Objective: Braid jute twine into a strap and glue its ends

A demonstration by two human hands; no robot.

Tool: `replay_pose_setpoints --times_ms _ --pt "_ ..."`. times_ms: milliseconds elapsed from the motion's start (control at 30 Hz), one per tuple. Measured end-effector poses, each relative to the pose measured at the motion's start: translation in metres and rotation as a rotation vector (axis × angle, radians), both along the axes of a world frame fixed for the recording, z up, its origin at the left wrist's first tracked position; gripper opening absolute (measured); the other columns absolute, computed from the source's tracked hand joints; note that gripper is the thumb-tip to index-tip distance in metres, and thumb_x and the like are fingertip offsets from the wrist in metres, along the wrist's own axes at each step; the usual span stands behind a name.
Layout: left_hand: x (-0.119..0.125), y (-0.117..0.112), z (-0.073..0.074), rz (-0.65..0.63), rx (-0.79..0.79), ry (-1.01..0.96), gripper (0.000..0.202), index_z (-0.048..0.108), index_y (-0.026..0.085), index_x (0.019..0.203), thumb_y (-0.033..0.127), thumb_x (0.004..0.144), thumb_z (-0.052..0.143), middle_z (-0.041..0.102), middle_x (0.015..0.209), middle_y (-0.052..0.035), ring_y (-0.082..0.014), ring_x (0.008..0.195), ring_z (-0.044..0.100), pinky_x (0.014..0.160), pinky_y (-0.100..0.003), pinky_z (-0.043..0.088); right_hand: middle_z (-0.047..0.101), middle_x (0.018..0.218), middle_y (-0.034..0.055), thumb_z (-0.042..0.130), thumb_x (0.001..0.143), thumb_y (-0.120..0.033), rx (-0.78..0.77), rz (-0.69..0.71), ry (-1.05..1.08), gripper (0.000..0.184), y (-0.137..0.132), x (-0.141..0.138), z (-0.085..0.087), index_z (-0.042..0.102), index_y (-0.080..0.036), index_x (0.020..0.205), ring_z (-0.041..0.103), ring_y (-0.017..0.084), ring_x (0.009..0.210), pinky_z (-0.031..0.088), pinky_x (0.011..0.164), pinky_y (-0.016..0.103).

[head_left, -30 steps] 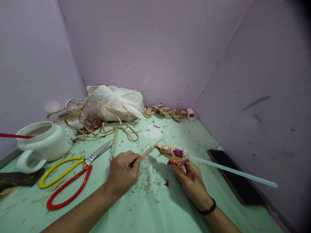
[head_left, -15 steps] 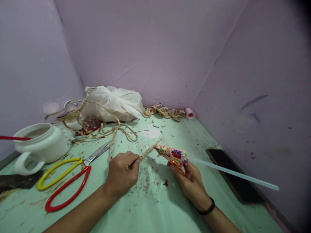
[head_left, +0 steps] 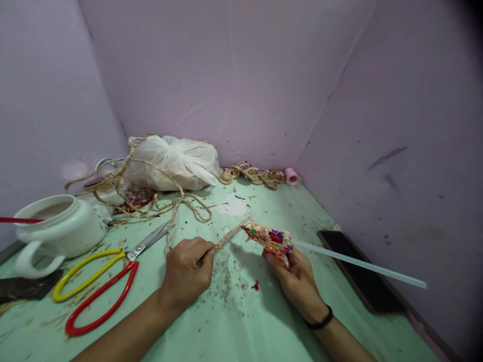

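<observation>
Pinched in my left hand [head_left: 189, 266] is a braided straw cord [head_left: 231, 235], its free end sticking out to the right and the rest trailing back to a loose tangle. My right hand [head_left: 294, 281] grips a glue gun [head_left: 269, 239] with a colourful floral covering and a small lit orange light. A long translucent glue stick [head_left: 358, 264] juts from its rear to the right. The gun's nozzle points left, close to the cord's free end; whether they touch I cannot tell. Left of my left hand lie scissors [head_left: 132, 254] with one yellow and one red handle, blades partly apart.
A white mug [head_left: 62, 226] holding a red stick stands at left. Behind are a white plastic bag [head_left: 177, 161], coiled straw pieces with red beads [head_left: 251, 173] and a pink roll [head_left: 292, 176]. A dark phone [head_left: 362, 271] lies at right. Scraps litter the green tabletop [head_left: 241, 332].
The view has shifted slightly, moving the background a little left. The glue gun's nozzle sits marginally nearer the cord, and both hands keep their hold.
</observation>
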State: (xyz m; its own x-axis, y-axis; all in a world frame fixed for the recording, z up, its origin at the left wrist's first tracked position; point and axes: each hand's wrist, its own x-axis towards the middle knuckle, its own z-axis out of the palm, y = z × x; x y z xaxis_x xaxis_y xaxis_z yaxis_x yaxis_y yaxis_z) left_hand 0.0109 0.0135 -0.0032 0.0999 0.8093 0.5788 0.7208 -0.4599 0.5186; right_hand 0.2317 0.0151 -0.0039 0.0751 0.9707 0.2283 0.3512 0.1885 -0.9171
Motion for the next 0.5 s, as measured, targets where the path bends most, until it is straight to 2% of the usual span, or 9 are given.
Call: replay_pose_setpoints --times_ms 167,333,400,500 --pt "0.0001 -0.0003 0.0006 -0.006 0.012 -0.005 0.017 0.065 0.017 0.071 0.019 0.079 0.05 0.063 0.063 -0.0016 -0.0147 0.06 0.055 0.06 -0.027 0.041 0.066 0.071 0.0066 0.056 0.074 -0.04 -0.052 0.039 -0.05 0.032 -0.0011 -0.0014 -0.002 0.061 -0.013 0.089 0.055 0.019 0.059 0.043 0.052 0.028" --pt "0.0002 -0.0004 0.0017 -0.013 0.002 -0.025 0.018 0.065 0.017 0.071 0.019 0.08 0.05 0.062 0.062 -0.0014 -0.0147 0.059 0.055 0.058 -0.027 0.041 0.068 0.084 0.0091 0.057 0.073 -0.039 -0.026 -0.027 -0.035 0.031 0.001 -0.0015 0.0026 0.06 -0.014 0.091 0.058 0.024 0.077 0.044 0.054 0.027" --pt "0.0002 -0.0007 0.002 -0.009 -0.003 -0.022 0.018 0.065 0.017 0.07 0.02 0.08 0.05 0.062 0.061 -0.0012 -0.0146 0.059 0.055 0.058 -0.027 0.041 0.068 0.081 0.0089 0.056 0.072 -0.039 -0.023 -0.044 -0.029 0.032 0.0013 -0.0014 0.0035 0.06 -0.014 0.091 0.059 0.024 0.076 0.043 0.052 0.027" --pt "0.0005 -0.0006 0.0024 -0.002 -0.004 -0.012 0.018 0.065 0.018 0.069 0.02 0.079 0.05 0.062 0.061 -0.0011 -0.0145 0.058 0.055 0.057 -0.026 0.041 0.066 0.069 0.0063 0.056 0.073 -0.04 -0.056 -0.011 -0.038 0.033 -0.0003 -0.0022 0.0023 0.061 -0.013 0.092 0.058 0.022 0.064 0.041 0.047 0.026"
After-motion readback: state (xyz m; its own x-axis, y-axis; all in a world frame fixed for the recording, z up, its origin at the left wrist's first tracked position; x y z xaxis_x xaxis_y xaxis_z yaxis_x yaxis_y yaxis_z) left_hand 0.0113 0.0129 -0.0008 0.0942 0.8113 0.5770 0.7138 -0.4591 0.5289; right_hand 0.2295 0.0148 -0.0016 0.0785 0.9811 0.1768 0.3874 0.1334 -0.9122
